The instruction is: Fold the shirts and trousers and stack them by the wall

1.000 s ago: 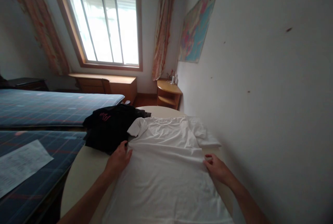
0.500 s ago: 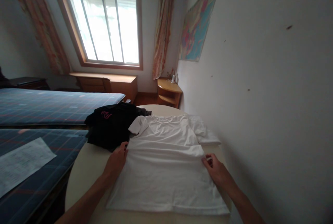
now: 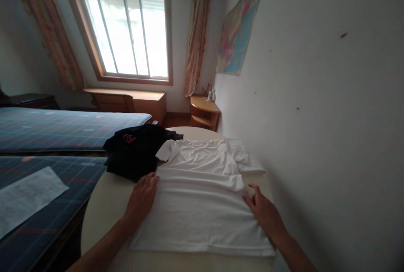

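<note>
A white T-shirt lies spread on the round cream table, collar at the far end and hem towards me. A raised fold crosses it below the sleeves. My left hand rests at the shirt's left edge, palm down, with its fingers stretched out beside the fold. On the opposite side, my right hand is open, index finger and thumb apart. Its thumb is at the shirt's right edge. Neither hand grips the cloth.
A black garment with pink lettering is heaped at the table's left. Beds with blue plaid mattresses stand left, one bearing a paper sheet. The white wall runs close along the right. A wooden corner shelf stands beyond.
Both hands have loosened from the shirt's side edges. The left fingers now lie flatter, and the right finger and thumb have spread. The shirt's hem has shifted slightly away from me in view.
</note>
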Motion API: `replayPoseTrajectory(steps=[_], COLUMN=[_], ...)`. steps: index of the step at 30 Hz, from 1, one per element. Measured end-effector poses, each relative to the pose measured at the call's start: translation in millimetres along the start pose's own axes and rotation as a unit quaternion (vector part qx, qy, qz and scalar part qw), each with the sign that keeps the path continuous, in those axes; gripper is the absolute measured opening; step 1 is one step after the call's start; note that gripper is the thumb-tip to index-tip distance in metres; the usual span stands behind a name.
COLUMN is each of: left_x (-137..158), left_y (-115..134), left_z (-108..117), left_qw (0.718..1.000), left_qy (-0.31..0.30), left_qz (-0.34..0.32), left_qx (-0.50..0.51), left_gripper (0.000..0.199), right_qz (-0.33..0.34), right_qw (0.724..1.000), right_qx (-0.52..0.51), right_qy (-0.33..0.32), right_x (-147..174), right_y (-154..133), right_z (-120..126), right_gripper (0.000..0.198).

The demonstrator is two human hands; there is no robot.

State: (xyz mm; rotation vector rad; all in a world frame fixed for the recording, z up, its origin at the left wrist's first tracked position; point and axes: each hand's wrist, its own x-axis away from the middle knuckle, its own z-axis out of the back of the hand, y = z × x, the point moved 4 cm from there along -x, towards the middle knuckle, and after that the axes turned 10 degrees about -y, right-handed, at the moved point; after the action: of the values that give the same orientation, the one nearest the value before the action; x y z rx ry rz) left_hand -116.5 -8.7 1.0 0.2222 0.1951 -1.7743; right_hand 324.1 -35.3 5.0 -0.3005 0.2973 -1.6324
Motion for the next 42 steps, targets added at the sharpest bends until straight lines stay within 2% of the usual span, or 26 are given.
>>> replayPoseTrajectory(steps=[3, 6, 8, 10, 13, 15, 18, 22, 25, 28, 32, 34, 36, 39, 42], left_x=[0, 6, 12, 20, 36, 45, 48, 28, 20, 32, 51, 47, 28, -22, -76], left_y=[23, 54, 69, 75, 74, 71, 68, 67, 68, 68, 69, 69, 66, 53, 28], left_z=[3, 7, 10, 13, 20, 28, 39, 40, 27, 17, 22, 25, 27, 30, 36], left_qw=[0.994, 0.971, 0.955, 0.942, 0.923, 0.911, 0.911, 0.935, 0.938, 0.927, 0.919, 0.925, 0.941, 0.972, 0.993], left_qy=[-0.009, -0.045, -0.08, -0.118, -0.183, -0.222, -0.243, -0.191, -0.18, -0.215, -0.249, -0.244, -0.215, -0.142, -0.077], left_qz=[-0.099, -0.21, -0.263, -0.289, -0.311, -0.318, -0.293, -0.244, -0.258, -0.277, -0.272, -0.249, -0.207, -0.119, 0.024], left_qx=[0.048, 0.101, 0.116, 0.123, 0.134, 0.142, 0.161, 0.174, 0.146, 0.13, 0.139, 0.151, 0.16, 0.143, 0.091], left_gripper=[0.039, 0.048, 0.062, 0.07, 0.072, 0.077, 0.078, 0.053, 0.063, 0.069, 0.073, 0.071, 0.059, 0.042, 0.039], right_qz=[0.0, 0.118, 0.214, 0.275, 0.296, 0.292, 0.287, 0.302, 0.319, 0.324, 0.324, 0.325, 0.317, 0.305, 0.308], right_qw=[0.995, 0.985, 0.971, 0.956, 0.94, 0.935, 0.932, 0.932, 0.926, 0.917, 0.908, 0.908, 0.917, 0.933, 0.938], right_qx=[0.082, 0.111, 0.103, 0.093, 0.082, 0.075, 0.068, 0.06, 0.063, 0.065, 0.063, 0.061, 0.059, 0.059, 0.062], right_qy=[0.057, 0.06, 0.011, -0.054, -0.147, -0.186, -0.212, -0.191, -0.19, -0.222, -0.257, -0.259, -0.236, -0.181, -0.146], right_x=[1, 4, 10, 20, 38, 50, 61, 55, 51, 56, 68, 67, 59, 38, 11], right_y=[-17, -48, -68, -79, -82, -82, -85, -94, -96, -92, -85, -85, -89, -101, -115], right_z=[7, 1, -12, -26, -38, -38, -29, -23, -29, -38, -40, -38, -32, -23, -19], right_gripper=[0.04, 0.035, 0.042, 0.054, 0.064, 0.067, 0.074, 0.078, 0.078, 0.084, 0.094, 0.096, 0.091, 0.076, 0.069])
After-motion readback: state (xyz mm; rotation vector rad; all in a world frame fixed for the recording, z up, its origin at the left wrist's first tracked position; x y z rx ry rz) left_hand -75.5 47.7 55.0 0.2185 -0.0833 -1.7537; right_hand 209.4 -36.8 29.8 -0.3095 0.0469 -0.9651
